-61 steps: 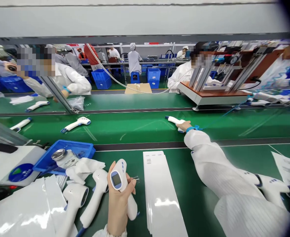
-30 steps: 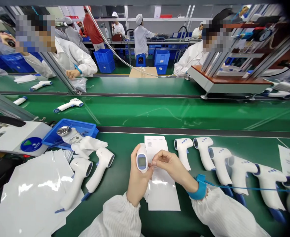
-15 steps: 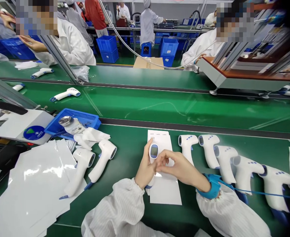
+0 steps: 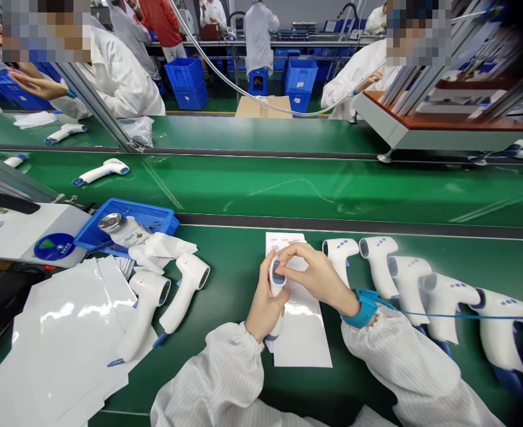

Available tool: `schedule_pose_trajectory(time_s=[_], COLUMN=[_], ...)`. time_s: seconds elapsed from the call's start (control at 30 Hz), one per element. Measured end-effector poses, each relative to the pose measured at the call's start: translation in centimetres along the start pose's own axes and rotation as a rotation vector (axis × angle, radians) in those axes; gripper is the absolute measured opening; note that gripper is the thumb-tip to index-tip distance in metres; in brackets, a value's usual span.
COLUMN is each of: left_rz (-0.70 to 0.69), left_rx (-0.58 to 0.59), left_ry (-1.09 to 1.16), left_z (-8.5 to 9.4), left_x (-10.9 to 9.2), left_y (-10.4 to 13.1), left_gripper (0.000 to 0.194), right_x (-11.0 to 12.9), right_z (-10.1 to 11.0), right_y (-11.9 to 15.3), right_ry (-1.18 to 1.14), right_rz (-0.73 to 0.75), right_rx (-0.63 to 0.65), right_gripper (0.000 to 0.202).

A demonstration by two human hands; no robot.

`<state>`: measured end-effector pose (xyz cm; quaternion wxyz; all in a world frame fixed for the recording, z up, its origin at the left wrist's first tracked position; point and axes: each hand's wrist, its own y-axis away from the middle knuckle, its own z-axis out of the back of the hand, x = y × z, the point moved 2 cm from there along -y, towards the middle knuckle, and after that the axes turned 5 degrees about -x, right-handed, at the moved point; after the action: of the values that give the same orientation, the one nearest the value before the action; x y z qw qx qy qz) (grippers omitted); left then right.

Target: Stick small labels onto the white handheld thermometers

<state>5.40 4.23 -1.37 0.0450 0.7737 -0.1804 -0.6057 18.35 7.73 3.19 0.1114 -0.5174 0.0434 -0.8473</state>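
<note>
My left hand [image 4: 261, 308] is wrapped round the handle of a white infrared thermometer [image 4: 278, 287], its small display facing up at me. Over that display, my right hand [image 4: 318, 274] bends with thumb and fingertips pinched together at the screen's edge; whatever lies between them is too small to make out. Beneath both hands is a stack of white sheets [image 4: 303, 338]. To the right, several more white thermometers [image 4: 450, 293] stand in a slanting row. Two others, a left one [image 4: 139, 317] and a neighbouring one [image 4: 185, 293], lie left of my hands.
Glossy white sheets [image 4: 57, 344] cover the left of the bench. Behind them a blue tray [image 4: 159, 222] holds a metal-topped bottle [image 4: 126, 228]. A green conveyor [image 4: 226, 184] carries another thermometer [image 4: 101, 172]. Co-workers in white sit across it. A blue wrist cord [image 4: 457, 316] trails rightward.
My right hand has moved up from beside the thermometer's lower part to its display, fingertips now over the screen. The thermometer has turned slightly in my left hand. The view has shifted a little.
</note>
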Motion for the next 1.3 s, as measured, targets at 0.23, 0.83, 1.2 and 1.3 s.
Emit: schedule_pose_trajectory(time_s=[0.23, 0.83, 1.2, 1.3], left_rz=[-0.006, -0.022, -0.010, 0.000], left_rx=[0.005, 0.014, 0.029, 0.046], left_ry=[-0.006, 0.004, 0.026, 0.082], left_z=[0.01, 0.07, 0.06, 0.16], left_x=[0.14, 0.30, 0.23, 0.09], left_y=[0.04, 0.02, 0.00, 0.15], left_gripper=[0.071, 0.069, 0.073, 0.072], right_x=[-0.19, -0.01, 0.19, 0.18], right_z=[-0.07, -0.14, 0.00, -0.03], right_y=[-0.15, -0.24, -0.23, -0.26], right_ry=[-0.024, 0.041, 0.046, 0.045], right_rz=[-0.011, 0.009, -0.001, 0.002], right_rx=[-0.009, -0.053, -0.051, -0.049], right_gripper=[0.012, 0.012, 0.012, 0.012])
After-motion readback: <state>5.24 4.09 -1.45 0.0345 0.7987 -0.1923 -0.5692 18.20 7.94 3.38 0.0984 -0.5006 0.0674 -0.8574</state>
